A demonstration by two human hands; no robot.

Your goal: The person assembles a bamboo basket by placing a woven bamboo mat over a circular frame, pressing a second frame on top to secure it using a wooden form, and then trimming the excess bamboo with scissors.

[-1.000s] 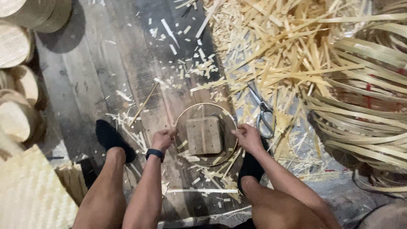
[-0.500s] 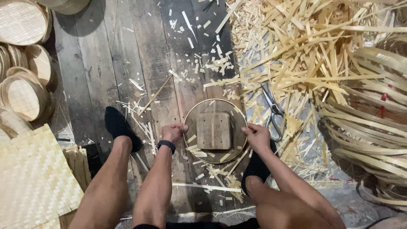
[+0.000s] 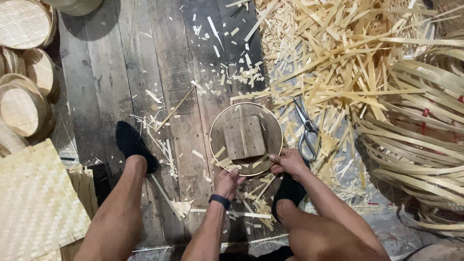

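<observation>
A thin bamboo hoop (image 3: 218,117) lies flat on the dark plank floor around a square wooden block (image 3: 245,137). My left hand (image 3: 228,181) grips the hoop's near rim from below, a dark band on its wrist. My right hand (image 3: 289,162) pinches the hoop's near right rim. Both hands are at the near edge, close together. My bare legs and dark shoes frame the hoop on either side.
Metal scissors (image 3: 306,130) lie just right of the hoop. Loose bamboo strips (image 3: 338,53) pile up at the upper right, coiled bamboo bands (image 3: 420,145) at the right. Round woven trays (image 3: 21,96) stack at the left, a woven mat (image 3: 34,203) at the lower left.
Both hands slid down the hoop's sides to its near rim and came closer together. The view shifted slightly, so the hoop sits further right.
</observation>
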